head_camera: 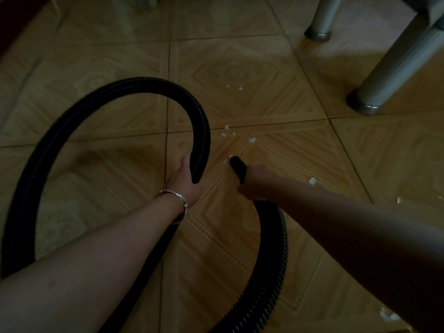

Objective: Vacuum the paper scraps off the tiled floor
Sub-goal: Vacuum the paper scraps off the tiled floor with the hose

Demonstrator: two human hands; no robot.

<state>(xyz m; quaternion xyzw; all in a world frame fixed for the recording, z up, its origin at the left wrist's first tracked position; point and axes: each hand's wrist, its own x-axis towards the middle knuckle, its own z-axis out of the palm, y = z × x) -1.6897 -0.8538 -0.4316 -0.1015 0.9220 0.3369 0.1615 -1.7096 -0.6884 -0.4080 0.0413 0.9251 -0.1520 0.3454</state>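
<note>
A black ribbed vacuum hose (101, 97) loops over the tan tiled floor (240, 75). My left hand (186, 181) grips the hose where the loop comes down, a silver bangle on its wrist. My right hand (254, 182) grips the hose behind its black nozzle (237, 168), whose tip lies close to small white paper scraps (225, 161). Other paper scraps lie just beyond the nozzle (252, 140), further off (240, 88) and to the right (311, 180).
Two grey metal furniture legs (370, 102) (317, 34) stand on the floor at the upper right. More white scraps lie at the right edge (398, 200) and lower right (386, 316). The hose (271, 260) curves under my right forearm. The room is dim.
</note>
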